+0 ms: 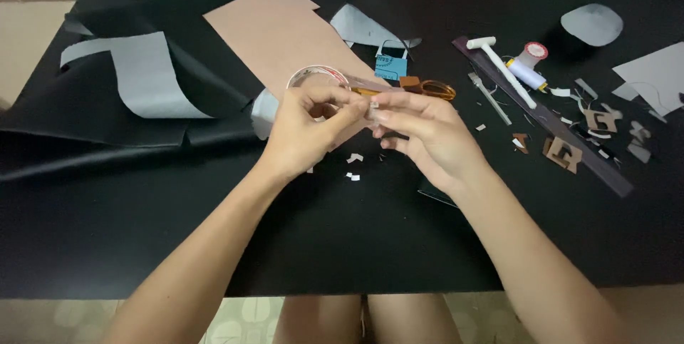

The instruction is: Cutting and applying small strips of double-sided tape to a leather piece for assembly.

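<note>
The clear tape roll [317,77] sat above the black table [320,244], gripped in your left hand [299,130]. Your right hand [424,134] pinched its loose end beside it. Orange-handled scissors [427,89] lay just behind, with 1 thread spool [529,59] further right.

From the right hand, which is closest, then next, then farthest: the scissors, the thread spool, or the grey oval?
1. Scissors: just above the right hand.
2. Thread spool: farther up and to the right.
3. Grey oval: farthest, near the top right corner.
</note>
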